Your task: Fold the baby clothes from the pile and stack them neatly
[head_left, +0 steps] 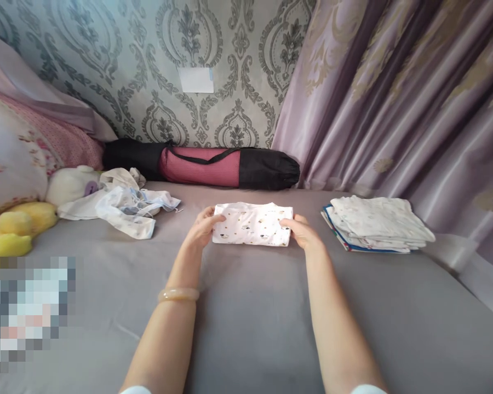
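Note:
Between my two hands is a folded white garment [251, 224] with a small printed pattern, a neat rectangle just above the grey bed sheet [254, 317]. My left hand [203, 225] grips its left edge, thumb on top and fingers behind. At the opposite edge, my right hand [302, 229] pinches it the same way. To the right lies a stack of folded clothes [380, 221], pale pieces over blue ones. A loose heap of crumpled pale clothes [125, 202] rests on the left.
A rolled mat in a black and pink bag [201, 166] lies along the patterned wall. Purple curtains [365, 98] hang at the right. Yellow plush toys [20, 224], a white plush toy [72, 183] and a floral pillow [12, 153] sit at the left. A blurred patch covers the lower left.

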A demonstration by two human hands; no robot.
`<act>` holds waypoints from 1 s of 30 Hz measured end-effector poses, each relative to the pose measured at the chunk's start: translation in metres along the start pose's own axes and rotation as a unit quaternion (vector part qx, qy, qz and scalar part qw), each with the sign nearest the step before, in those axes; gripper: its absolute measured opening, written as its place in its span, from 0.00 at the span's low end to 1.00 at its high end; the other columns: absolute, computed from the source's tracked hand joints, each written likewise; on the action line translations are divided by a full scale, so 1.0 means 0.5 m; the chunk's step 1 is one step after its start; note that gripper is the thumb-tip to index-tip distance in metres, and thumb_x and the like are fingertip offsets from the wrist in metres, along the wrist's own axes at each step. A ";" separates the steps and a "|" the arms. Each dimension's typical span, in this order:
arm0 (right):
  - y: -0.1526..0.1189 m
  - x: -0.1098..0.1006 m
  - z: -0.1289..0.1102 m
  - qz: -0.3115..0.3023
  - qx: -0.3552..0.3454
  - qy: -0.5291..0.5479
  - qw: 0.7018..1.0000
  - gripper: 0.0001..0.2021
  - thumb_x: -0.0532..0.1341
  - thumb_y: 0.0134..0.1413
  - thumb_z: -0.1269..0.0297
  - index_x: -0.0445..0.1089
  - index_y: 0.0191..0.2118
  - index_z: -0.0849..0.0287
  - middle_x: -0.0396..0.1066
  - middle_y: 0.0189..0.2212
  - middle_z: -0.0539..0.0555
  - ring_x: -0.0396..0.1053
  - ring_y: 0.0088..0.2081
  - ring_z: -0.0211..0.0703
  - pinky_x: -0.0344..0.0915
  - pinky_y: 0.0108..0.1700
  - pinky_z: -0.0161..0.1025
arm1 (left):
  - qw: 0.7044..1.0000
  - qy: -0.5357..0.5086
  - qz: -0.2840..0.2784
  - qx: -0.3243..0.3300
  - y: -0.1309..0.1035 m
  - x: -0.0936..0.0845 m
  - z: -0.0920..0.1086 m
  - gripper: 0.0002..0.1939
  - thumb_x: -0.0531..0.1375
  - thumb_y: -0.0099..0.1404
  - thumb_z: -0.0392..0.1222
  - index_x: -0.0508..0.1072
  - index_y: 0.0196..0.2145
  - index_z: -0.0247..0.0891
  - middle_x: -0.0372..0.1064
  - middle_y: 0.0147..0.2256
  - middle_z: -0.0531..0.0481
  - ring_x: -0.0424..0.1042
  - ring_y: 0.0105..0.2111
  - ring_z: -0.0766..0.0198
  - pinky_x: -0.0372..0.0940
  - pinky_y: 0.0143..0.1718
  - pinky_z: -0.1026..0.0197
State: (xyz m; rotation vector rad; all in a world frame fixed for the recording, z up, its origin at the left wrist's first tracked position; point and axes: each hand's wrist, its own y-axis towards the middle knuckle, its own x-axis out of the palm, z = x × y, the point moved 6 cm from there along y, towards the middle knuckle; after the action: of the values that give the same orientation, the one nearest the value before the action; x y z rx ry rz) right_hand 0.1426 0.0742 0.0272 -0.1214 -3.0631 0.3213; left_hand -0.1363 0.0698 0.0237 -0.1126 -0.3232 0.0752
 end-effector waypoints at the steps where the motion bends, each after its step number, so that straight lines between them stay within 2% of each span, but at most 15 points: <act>1: -0.003 -0.001 -0.008 -0.013 -0.016 0.001 1.000 0.18 0.62 0.34 0.73 0.74 0.37 0.61 0.79 0.32 0.54 0.75 0.36 0.47 0.70 0.39 0.38 | 1.000 -0.001 -0.002 0.014 -0.003 0.000 0.009 0.24 0.65 0.39 0.34 0.72 0.38 0.36 0.73 0.28 0.53 0.70 0.28 0.64 0.64 0.31 0.63; 4: -0.009 -0.002 -0.035 -0.045 -0.080 -0.019 0.996 0.18 0.63 0.35 0.69 0.75 0.39 0.61 0.78 0.34 0.54 0.74 0.40 0.48 0.68 0.43 0.40 | 0.997 0.018 -0.015 0.069 -0.007 0.003 0.032 0.22 0.65 0.40 0.35 0.74 0.38 0.36 0.72 0.29 0.54 0.69 0.30 0.65 0.62 0.33 0.65; 7: -0.009 -0.011 -0.060 -0.022 -0.160 -0.069 0.984 0.16 0.65 0.36 0.66 0.77 0.38 0.61 0.76 0.38 0.54 0.71 0.43 0.46 0.65 0.49 0.41 | 0.984 0.084 0.012 0.158 -0.007 -0.002 0.056 0.13 0.64 0.46 0.39 0.73 0.32 0.37 0.71 0.30 0.53 0.69 0.32 0.64 0.62 0.37 0.63; 10: -0.011 -0.021 -0.076 0.023 -0.256 -0.170 0.952 0.09 0.64 0.39 0.69 0.78 0.31 0.59 0.71 0.45 0.55 0.68 0.47 0.43 0.61 0.53 0.39 | 0.937 0.229 0.085 0.248 -0.012 -0.015 0.074 0.06 0.60 0.50 0.37 0.73 0.29 0.39 0.70 0.38 0.51 0.68 0.41 0.61 0.62 0.45 0.61; 12: -0.009 -0.020 -0.068 0.022 -0.281 -0.256 0.925 0.08 0.61 0.42 0.73 0.78 0.27 0.58 0.68 0.48 0.55 0.67 0.48 0.42 0.59 0.54 0.39 | 0.891 0.357 0.093 0.266 -0.013 -0.016 0.070 0.07 0.56 0.51 0.33 0.74 0.27 0.39 0.69 0.41 0.49 0.67 0.46 0.59 0.60 0.50 0.58; 15: -0.003 -0.012 -0.029 -0.033 -0.241 -0.390 0.888 0.13 0.57 0.44 0.77 0.78 0.25 0.55 0.70 0.44 0.53 0.65 0.48 0.43 0.57 0.57 0.41 | 0.825 0.518 0.002 0.225 -0.009 -0.009 0.036 0.14 0.52 0.50 0.28 0.76 0.27 0.40 0.70 0.42 0.49 0.66 0.48 0.58 0.56 0.56 0.53; 17: -0.003 -0.010 -0.002 -0.085 -0.195 -0.450 0.867 0.16 0.56 0.45 0.79 0.79 0.27 0.53 0.72 0.44 0.52 0.64 0.49 0.43 0.55 0.58 0.42 | 0.794 0.574 -0.071 0.185 -0.006 -0.009 0.009 0.18 0.50 0.47 0.26 0.77 0.27 0.40 0.72 0.41 0.49 0.67 0.48 0.58 0.55 0.58 0.53; 19: -0.006 -0.014 0.013 -0.127 -0.157 -0.469 0.860 0.20 0.54 0.44 0.82 0.80 0.29 0.53 0.73 0.47 0.51 0.66 0.49 0.42 0.55 0.58 0.40 | 0.781 0.592 -0.115 0.159 -0.004 -0.016 -0.009 0.20 0.49 0.45 0.25 0.78 0.26 0.40 0.73 0.39 0.49 0.69 0.45 0.59 0.57 0.56 0.55; 22: -0.009 -0.030 0.011 -0.137 -0.126 -0.477 0.859 0.24 0.50 0.41 0.86 0.80 0.27 0.55 0.72 0.50 0.50 0.68 0.50 0.40 0.58 0.55 0.35 | 0.788 0.581 -0.138 0.148 0.001 -0.031 -0.014 0.22 0.47 0.44 0.27 0.79 0.26 0.39 0.73 0.36 0.48 0.71 0.40 0.61 0.62 0.51 0.59; 24: -0.007 -0.045 0.002 -0.103 -0.107 -0.496 0.856 0.23 0.50 0.41 0.86 0.78 0.24 0.57 0.74 0.48 0.51 0.70 0.48 0.41 0.60 0.53 0.33 | 0.797 0.575 -0.124 0.137 0.005 -0.041 -0.009 0.21 0.47 0.45 0.27 0.79 0.26 0.38 0.73 0.34 0.48 0.72 0.37 0.60 0.64 0.46 0.60; 26: -0.007 -0.048 -0.011 -0.049 -0.110 -0.520 0.845 0.21 0.51 0.45 0.84 0.79 0.27 0.57 0.75 0.45 0.53 0.71 0.47 0.43 0.61 0.52 0.34 | 0.800 0.582 -0.058 0.134 0.010 -0.048 0.007 0.20 0.47 0.48 0.28 0.78 0.26 0.37 0.74 0.32 0.47 0.72 0.36 0.59 0.66 0.43 0.60; 28: -0.014 -0.028 -0.028 0.005 -0.159 -0.534 0.830 0.20 0.51 0.49 0.81 0.79 0.37 0.58 0.74 0.47 0.55 0.69 0.50 0.44 0.59 0.55 0.36 | 0.795 0.582 0.031 0.170 0.007 -0.039 0.031 0.21 0.46 0.52 0.28 0.78 0.32 0.36 0.74 0.34 0.45 0.72 0.39 0.58 0.66 0.45 0.59; 30: -0.030 0.016 -0.039 0.034 -0.236 -0.535 0.810 0.22 0.50 0.55 0.78 0.73 0.51 0.61 0.68 0.56 0.58 0.62 0.58 0.44 0.54 0.60 0.38 | 0.782 0.571 0.056 0.242 -0.003 0.003 0.043 0.23 0.46 0.56 0.28 0.76 0.41 0.36 0.74 0.43 0.44 0.70 0.47 0.58 0.63 0.51 0.57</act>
State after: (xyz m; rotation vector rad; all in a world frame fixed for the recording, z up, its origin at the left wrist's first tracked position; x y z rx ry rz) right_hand 0.1350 0.0642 0.0499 -0.0839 -4.1869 -0.6368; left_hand -0.1419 0.0706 0.0447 0.3419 0.9376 0.1903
